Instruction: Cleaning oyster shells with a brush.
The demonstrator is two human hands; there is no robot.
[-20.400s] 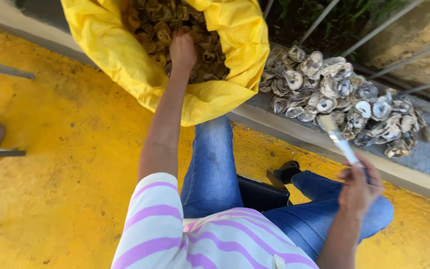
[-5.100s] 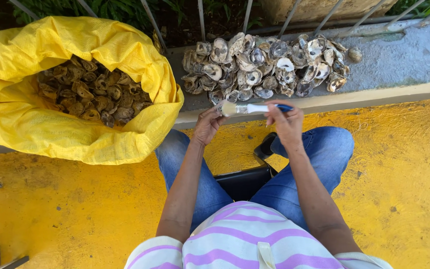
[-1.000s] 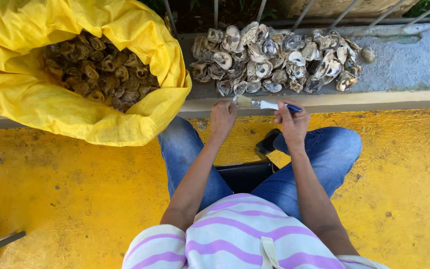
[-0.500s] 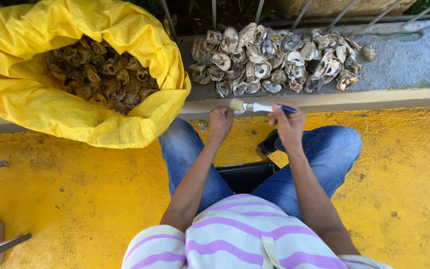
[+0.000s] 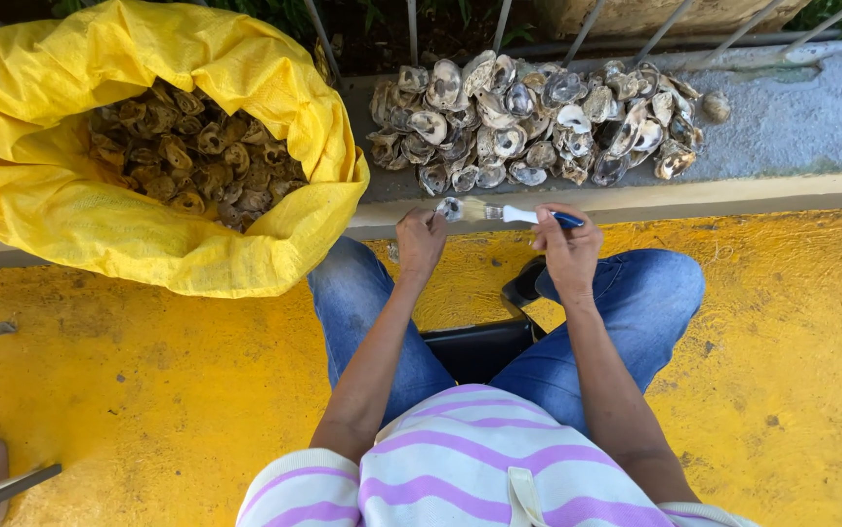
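Shell and brush held above my knees

Shell (image 5: 450,208) sits pinched in my left hand (image 5: 421,239), just in front of the grey concrete ledge (image 5: 782,137). I sit over a yellow painted floor (image 5: 147,371), knees in blue jeans. On the ledge lies a heap of pale shells (image 5: 538,122) against metal railings; to my left a yellow sack (image 5: 50,205) stands open, full of brown shells. My right hand (image 5: 569,252) is closed around a paintbrush (image 5: 513,213), its bristles touching the shell I hold.
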